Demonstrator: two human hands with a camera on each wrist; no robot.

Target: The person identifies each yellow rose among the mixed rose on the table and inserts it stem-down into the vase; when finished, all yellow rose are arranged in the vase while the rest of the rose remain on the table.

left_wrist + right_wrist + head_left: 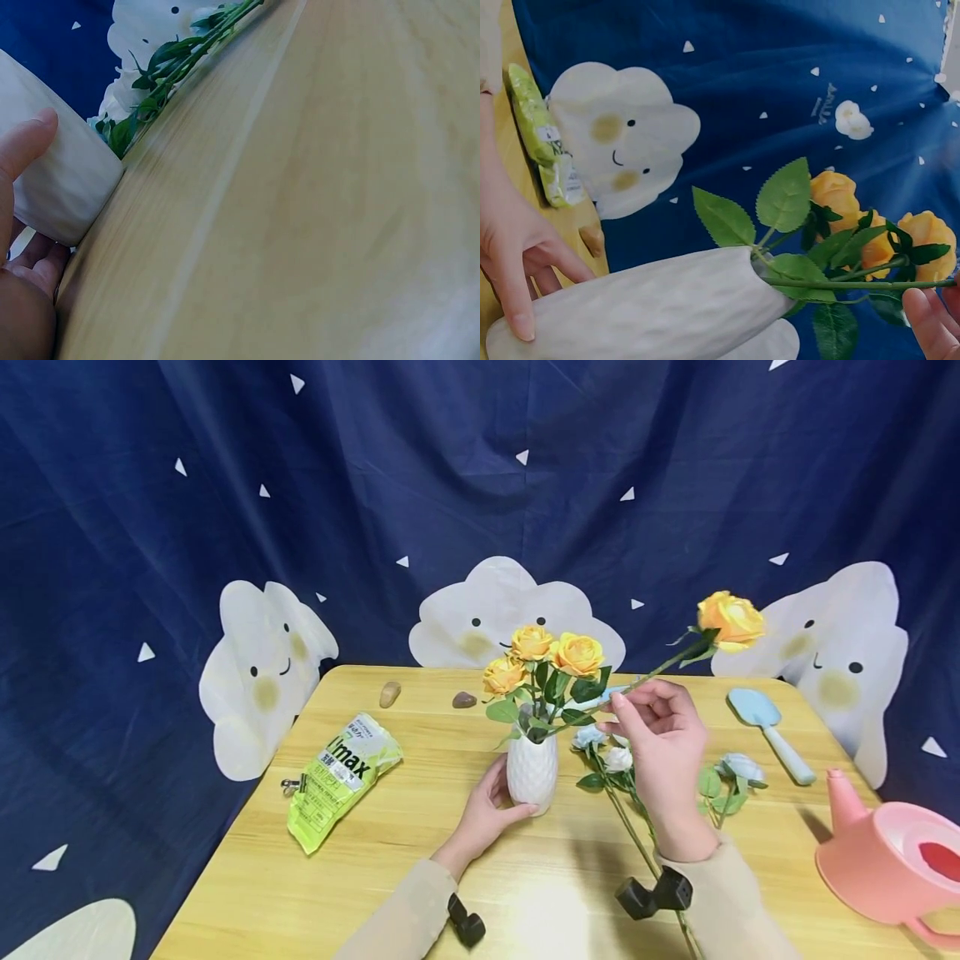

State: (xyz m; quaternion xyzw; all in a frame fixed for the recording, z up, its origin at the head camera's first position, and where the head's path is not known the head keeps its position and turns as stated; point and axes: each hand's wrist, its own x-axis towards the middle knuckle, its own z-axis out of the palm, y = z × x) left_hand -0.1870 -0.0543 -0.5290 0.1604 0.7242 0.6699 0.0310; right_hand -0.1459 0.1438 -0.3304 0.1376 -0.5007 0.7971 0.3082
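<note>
A white textured vase [532,772] stands upright on the table, gripped low on its side by my left hand [491,810]. Three yellow roses [532,643] rise from its mouth with their green leaves. My right hand [667,743] pinches the stem of another yellow rose [731,621], slanted with its bloom up to the right. The lower end of that stem [840,284] reaches the vase mouth in the right wrist view. In the left wrist view, the thumb lies along the vase wall [64,176] and the fingers curl round its base.
Pale blue and white roses [618,760] lie right of the vase, partly behind my right arm. Farther right are a light blue shovel [771,735] and a pink watering can [873,860]. A green bag [341,781] lies left, with two stones [464,699] at the back.
</note>
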